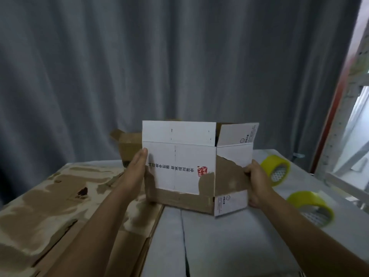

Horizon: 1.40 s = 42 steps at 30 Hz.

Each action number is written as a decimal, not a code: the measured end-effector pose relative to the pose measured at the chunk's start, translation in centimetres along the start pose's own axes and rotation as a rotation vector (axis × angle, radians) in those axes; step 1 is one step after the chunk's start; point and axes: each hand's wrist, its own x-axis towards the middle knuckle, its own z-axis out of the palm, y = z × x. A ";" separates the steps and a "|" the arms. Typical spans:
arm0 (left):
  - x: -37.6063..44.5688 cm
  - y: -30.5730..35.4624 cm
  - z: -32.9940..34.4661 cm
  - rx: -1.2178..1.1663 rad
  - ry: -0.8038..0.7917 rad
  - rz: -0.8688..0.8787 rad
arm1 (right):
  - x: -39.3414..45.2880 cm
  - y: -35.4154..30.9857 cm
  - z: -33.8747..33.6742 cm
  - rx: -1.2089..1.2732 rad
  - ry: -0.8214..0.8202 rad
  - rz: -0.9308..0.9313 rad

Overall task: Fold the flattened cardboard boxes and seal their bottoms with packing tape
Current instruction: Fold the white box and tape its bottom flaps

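The box [179, 168] at frame center looks light and bendy; the left hand [139, 166] presses flat, the right hand [257, 180] grips its edge.

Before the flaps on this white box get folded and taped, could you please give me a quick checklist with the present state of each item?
1. White box opened into shape: ok.
2. Left hand flat against its left side: ok.
3. Right hand grips its right edge: ok.
4. Tape rolls near the right hand, far roll and near roll: ok.
5. Bottom flaps folded shut: cannot tell.
6. Box surface intact: not ok, white layer torn.
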 end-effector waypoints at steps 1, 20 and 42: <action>-0.1 0.0 0.6 0.005 -0.029 -0.003 | -0.1 0.2 -0.1 -0.014 0.009 -0.001; -0.2 -3.6 3.0 0.227 -0.161 -0.093 | 4.1 6.1 -3.0 -0.390 0.006 0.038; -1.8 -1.9 4.1 0.702 -0.361 0.471 | 3.3 4.1 -2.8 -0.243 -0.156 0.139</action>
